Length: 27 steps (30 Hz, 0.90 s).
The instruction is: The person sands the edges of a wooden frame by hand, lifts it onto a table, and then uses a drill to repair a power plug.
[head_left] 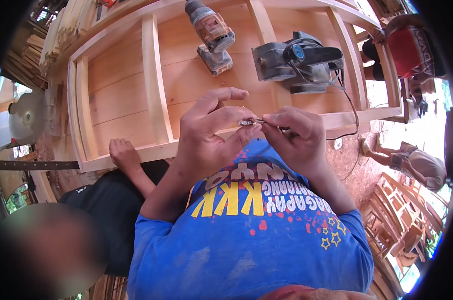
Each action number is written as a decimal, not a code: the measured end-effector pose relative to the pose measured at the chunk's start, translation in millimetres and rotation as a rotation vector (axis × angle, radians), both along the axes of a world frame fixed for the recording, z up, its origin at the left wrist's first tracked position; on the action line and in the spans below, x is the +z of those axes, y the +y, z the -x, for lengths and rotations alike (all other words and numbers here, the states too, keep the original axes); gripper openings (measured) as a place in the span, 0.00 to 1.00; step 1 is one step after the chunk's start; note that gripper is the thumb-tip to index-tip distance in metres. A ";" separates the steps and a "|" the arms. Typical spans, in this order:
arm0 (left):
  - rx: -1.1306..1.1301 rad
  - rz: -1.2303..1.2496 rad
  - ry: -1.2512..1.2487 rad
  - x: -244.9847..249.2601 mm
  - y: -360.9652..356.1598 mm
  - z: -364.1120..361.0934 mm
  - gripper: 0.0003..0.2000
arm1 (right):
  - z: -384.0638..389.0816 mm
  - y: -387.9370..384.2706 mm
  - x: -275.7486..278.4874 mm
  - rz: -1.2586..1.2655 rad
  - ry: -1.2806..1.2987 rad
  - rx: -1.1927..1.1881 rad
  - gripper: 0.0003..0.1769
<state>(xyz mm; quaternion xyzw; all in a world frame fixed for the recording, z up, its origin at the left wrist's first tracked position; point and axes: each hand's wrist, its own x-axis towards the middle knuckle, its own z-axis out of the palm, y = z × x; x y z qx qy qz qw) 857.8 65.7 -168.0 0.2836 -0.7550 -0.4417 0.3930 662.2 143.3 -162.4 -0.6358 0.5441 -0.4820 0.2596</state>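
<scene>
L hand [206, 137] & R hand [294, 140] pinch a small metal bit [247, 121]
Prob. light, stiff, slippery; best held by fingertips at ends

Single head-worn view, wide fisheye, dark vignette round the edges. Faces forward and steeply down: wearer's blue shirt [251, 235] fills the near field, left hand [206, 135] and right hand [294, 137] sit close at centre pinching a small metal piece [247, 121], wooden frame [151, 75] lies beyond, far.

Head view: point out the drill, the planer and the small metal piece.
drill [214, 31], head view, orange body
planer [306, 56], head view, top handle
metal piece [247, 121], head view, shiny middle
</scene>
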 end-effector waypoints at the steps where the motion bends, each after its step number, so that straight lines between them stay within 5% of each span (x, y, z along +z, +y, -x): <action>1: 0.017 0.061 -0.023 0.4 -0.9 -1.1 0.12 | -1.0 -0.6 -0.6 0.021 0.019 -0.009 0.06; 9: -0.001 0.302 -0.156 15.5 -11.0 -11.8 0.08 | -8.6 0.2 -2.5 0.102 0.129 -0.018 0.10; 27: -0.082 0.223 -0.177 18.7 -20.0 -6.7 0.12 | -3.6 -3.8 -0.1 0.152 0.219 0.026 0.12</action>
